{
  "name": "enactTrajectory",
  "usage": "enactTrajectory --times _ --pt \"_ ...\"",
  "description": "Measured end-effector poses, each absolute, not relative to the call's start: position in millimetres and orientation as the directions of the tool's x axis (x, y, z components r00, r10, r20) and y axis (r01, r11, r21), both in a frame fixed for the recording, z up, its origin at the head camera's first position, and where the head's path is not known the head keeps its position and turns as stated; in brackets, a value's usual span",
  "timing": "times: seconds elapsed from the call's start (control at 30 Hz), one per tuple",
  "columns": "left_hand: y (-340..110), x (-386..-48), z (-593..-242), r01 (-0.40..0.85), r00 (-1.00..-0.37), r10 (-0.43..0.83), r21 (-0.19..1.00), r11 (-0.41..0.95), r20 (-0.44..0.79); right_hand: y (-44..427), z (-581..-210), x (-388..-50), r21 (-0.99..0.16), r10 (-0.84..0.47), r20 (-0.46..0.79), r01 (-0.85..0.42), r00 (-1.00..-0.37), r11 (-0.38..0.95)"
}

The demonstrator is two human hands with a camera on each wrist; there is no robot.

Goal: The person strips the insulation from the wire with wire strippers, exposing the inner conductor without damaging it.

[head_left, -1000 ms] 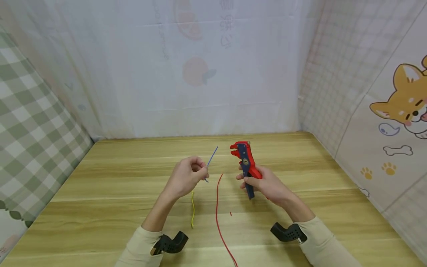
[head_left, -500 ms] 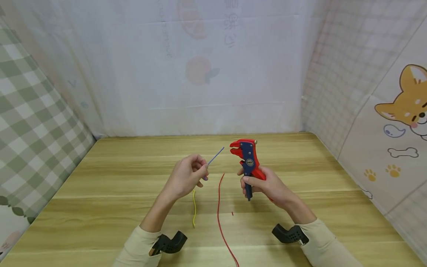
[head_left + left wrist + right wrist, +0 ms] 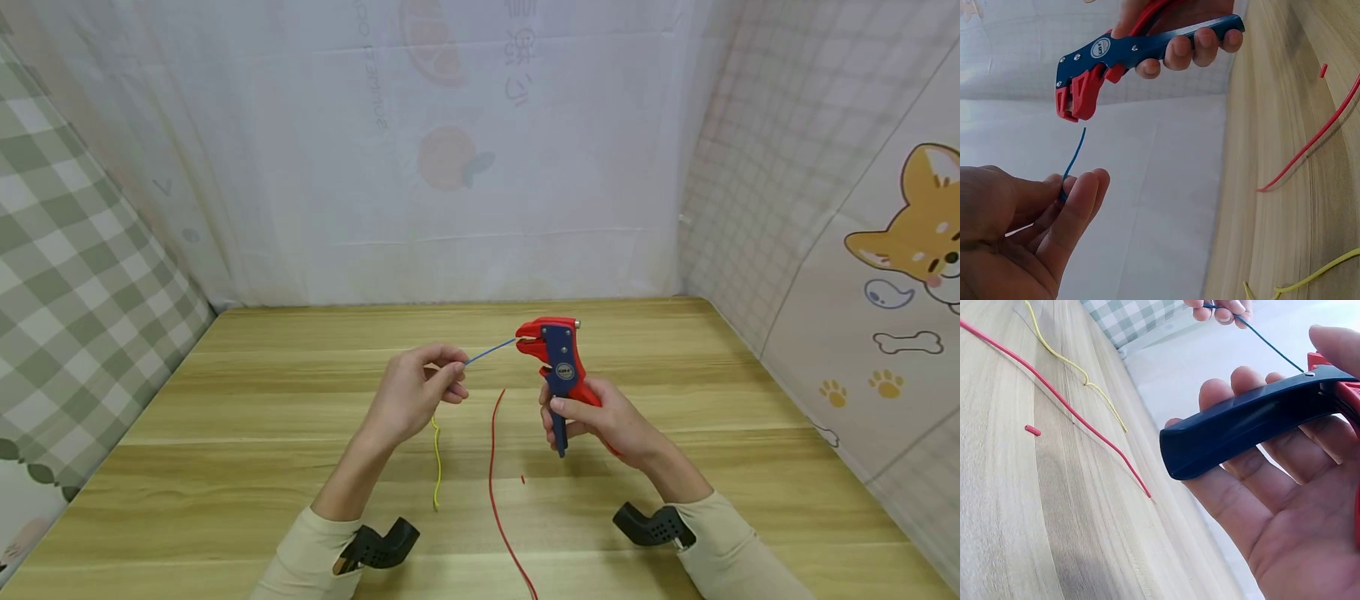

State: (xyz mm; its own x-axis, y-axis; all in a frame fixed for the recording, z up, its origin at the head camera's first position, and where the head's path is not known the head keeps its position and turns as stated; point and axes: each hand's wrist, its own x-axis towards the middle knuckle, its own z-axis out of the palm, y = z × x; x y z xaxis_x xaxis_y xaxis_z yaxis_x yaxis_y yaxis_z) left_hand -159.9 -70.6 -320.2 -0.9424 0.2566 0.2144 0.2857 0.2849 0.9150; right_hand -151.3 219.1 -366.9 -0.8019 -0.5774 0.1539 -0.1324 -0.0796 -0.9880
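Note:
Between left thumb and fingertips, my left hand (image 3: 408, 392) pinches a thin blue wire (image 3: 491, 352). The wire slants up to the right, its free tip at the mouth of a red and blue wire stripper (image 3: 559, 354). A small gap between tip and mouth shows in the left wrist view, where the blue wire (image 3: 1075, 155) bends slightly. My right hand (image 3: 618, 423) grips the stripper by its handles, fingers curled round the blue handle (image 3: 1229, 428). The stripper stands upright above the table, its mouth facing left and parted. The wire's other end is hidden in the left hand.
On the wooden table (image 3: 247, 467) a long red wire (image 3: 492, 467) runs toward the front edge. A short red piece (image 3: 522, 480) lies to its right, and a yellow wire (image 3: 437, 467) lies below the left hand. Cloth walls (image 3: 450, 250) stand behind and at both sides.
The blue wire has swung from steep to nearly level, its tip moving right to the stripper's mouth. The stripper has turned more side-on to the head view. Both hands keep their hold.

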Motion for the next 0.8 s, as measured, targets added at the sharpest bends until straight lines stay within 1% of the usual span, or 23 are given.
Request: enactTrajectory --times 0.27,0.53,0.8 --pt "-74.4 -160.3 -317.7 0.324 -0.93 0.274 0.9 0.29 0.247 218.6 -366.4 -150.3 -0.989 -0.596 0.146 -0.134 -0.79 -0.064" --pt "-75.3 -158.8 -315.2 0.334 -0.927 0.274 0.894 0.298 0.255 216.4 -367.8 -149.0 -0.986 -0.619 0.164 -0.146 -0.768 -0.079" --pt "-76.4 -157.9 -312.2 0.336 -0.93 0.268 0.882 0.331 0.253 217.3 -370.1 -149.0 -0.987 -0.613 0.158 -0.142 -0.774 -0.074"
